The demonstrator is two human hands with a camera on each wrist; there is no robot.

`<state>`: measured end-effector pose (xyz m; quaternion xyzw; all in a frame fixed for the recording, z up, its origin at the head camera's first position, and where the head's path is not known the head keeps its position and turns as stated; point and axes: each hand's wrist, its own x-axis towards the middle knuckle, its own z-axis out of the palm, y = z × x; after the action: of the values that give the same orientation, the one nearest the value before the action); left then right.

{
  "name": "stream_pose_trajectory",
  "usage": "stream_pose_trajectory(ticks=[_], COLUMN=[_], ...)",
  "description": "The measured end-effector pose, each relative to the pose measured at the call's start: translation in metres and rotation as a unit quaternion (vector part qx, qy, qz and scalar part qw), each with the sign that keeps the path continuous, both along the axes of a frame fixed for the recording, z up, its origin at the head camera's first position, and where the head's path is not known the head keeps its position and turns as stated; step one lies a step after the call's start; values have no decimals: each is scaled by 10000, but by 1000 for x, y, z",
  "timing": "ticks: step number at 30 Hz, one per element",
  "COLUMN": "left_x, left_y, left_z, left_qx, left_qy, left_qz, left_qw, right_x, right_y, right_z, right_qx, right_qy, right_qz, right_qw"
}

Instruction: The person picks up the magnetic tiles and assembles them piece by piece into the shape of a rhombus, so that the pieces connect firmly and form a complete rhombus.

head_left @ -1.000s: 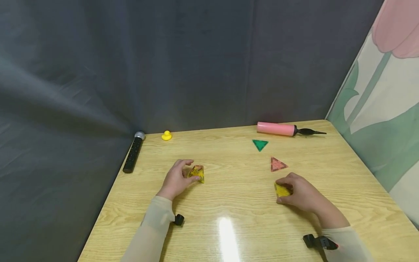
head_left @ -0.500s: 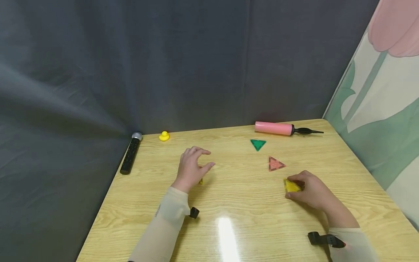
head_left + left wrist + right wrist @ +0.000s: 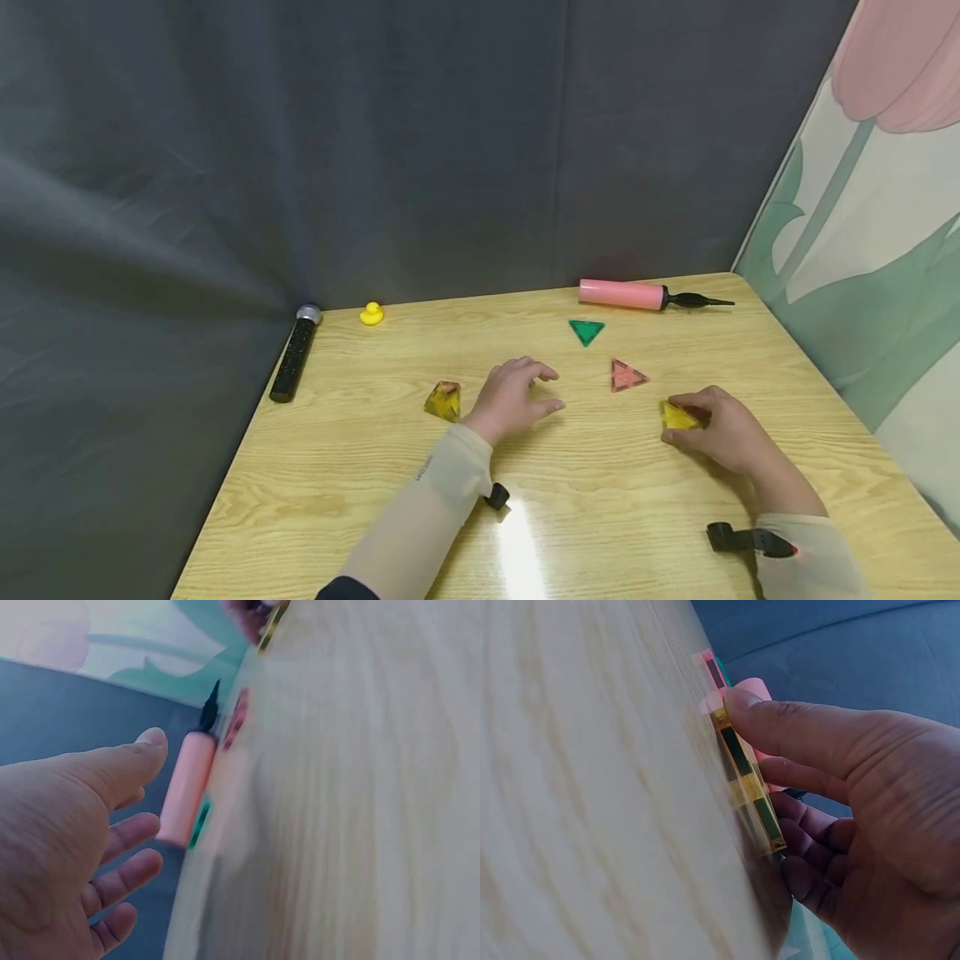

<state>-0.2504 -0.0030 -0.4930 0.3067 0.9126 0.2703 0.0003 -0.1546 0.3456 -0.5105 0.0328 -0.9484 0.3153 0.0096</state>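
My left hand (image 3: 512, 398) is over the middle of the table with its fingers spread, holding nothing. In the left wrist view, too, nothing lies between its thumb and fingers. My right hand (image 3: 723, 433) pinches a translucent yellow triangular magnetic tile (image 3: 677, 416) by its edges; the right wrist view has this tile (image 3: 742, 776) low at the table surface. Beside my left wrist stands a small yellow-and-orange shape made of tiles (image 3: 444, 402). A red triangular tile (image 3: 627, 376) lies flat between my hands, farther back. Behind it is a green triangular tile (image 3: 587, 332).
A pink hand pump (image 3: 621, 294) with a black nozzle lies along the table's back edge. At the back left are a yellow rubber duck (image 3: 371, 313) and a black microphone (image 3: 294, 358). A dark curtain (image 3: 420, 150) hangs behind the wooden table (image 3: 360, 483).
My left hand has let go of the yellow-and-orange tile shape and moved right, leaving it on the table. The right hand has shifted slightly right with the yellow tile.
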Motion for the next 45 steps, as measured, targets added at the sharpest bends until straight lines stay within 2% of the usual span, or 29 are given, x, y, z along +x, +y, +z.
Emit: stream_pose_trajectory(ticks=[4,9,16,25,30,37,41,45], left_x=[1,2,4,2,5,8,10,12], left_y=[22,43,70,98,104,103,98,90], left_z=[-8,-14,-16,-18,-20,-21,-21,-22], left_qx=[-211,-428,-694,-1076,-1396,-1678,-1592,-1422], left_qy=[21,-5,50,269,345,729,890,880], left_qz=[-213,-305,-456,-490,-584,-632,-682,-754], left_qw=[9995,9986,9965,9926,9879,9811,9809,9830], right_x=[-1,-3,-3,-4,-4,-6,-7,-8], right_y=[2,6,10,11,7,3,3,3], right_z=[-3,-5,-7,-7,-5,-3,-4,-5], right_qx=[-24,-46,61,108,48,-63,-123,-268], right_qy=[146,257,396,243,312,306,291,169], right_qz=[-120,-295,-366,-446,-407,-434,-390,-384], right_qw=[9998,9992,9985,9987,9987,9986,9987,9988])
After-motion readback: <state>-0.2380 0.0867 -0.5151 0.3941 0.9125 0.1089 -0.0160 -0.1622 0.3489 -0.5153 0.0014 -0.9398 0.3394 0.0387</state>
